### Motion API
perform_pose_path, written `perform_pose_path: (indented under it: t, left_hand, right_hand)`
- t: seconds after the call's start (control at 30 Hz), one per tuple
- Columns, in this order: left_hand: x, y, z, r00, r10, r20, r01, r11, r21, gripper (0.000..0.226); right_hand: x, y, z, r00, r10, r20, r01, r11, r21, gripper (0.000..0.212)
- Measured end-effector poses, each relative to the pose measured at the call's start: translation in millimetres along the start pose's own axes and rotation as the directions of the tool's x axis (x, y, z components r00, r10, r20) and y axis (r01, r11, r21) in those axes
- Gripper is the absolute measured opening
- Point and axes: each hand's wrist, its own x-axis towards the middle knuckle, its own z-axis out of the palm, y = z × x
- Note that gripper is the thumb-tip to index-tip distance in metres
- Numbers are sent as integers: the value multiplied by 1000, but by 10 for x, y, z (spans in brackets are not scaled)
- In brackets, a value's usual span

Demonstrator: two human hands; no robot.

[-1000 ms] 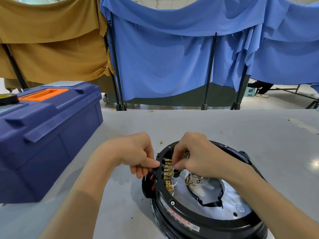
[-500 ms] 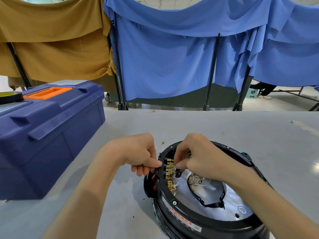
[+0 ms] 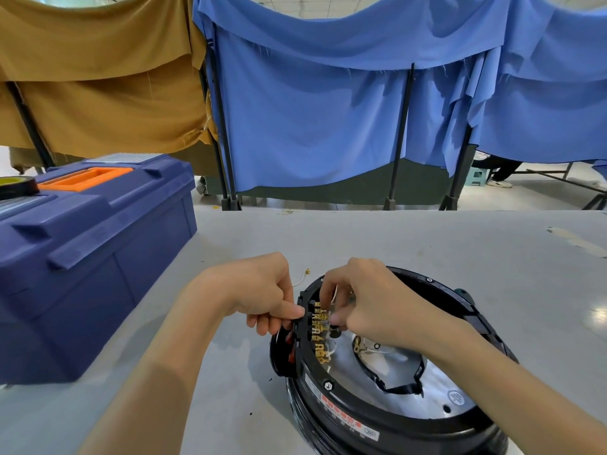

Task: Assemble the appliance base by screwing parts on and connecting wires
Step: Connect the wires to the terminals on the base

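One grey worktop [image 3: 361, 238] is being shared by the blue toolbox [image 3: 98, 257] at the left and the upturned black appliance base [image 3: 387, 418], which is being kept well apart at the near right, probably for arm room. The side panel [image 3: 284, 353] on its rim is being gripped by the curled left hand [image 3: 259, 290], seemingly for steadying. What looks like a wire connector [image 3: 326, 316] is being pinched by the right hand [image 3: 371, 300] against the brass terminals [image 3: 319, 336], probably for pushing on.

— Where could you pass?
— Bare table [image 3: 377, 238] lies open from twelve to three of the appliance base [image 3: 387, 421].
— And leftward?
— The toolbox [image 3: 98, 257] blocks my nine to ten; a loose wire [image 3: 300, 279] lies at eleven, just beside the rim.
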Motion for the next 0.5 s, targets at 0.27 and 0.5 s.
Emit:
perform_pose_path:
  t: [0.27, 0.5]
  left_hand:
    - [3, -12, -1, 1000, 8, -5, -8, 1000, -9, 31]
    - [14, -15, 4, 1000, 16, -13, -17, 1000, -15, 30]
  right_hand:
    - [4, 32, -3, 998, -59, -20, 59, 998, -13, 11]
    - [38, 19, 30, 998, 51, -32, -48, 994, 95, 28]
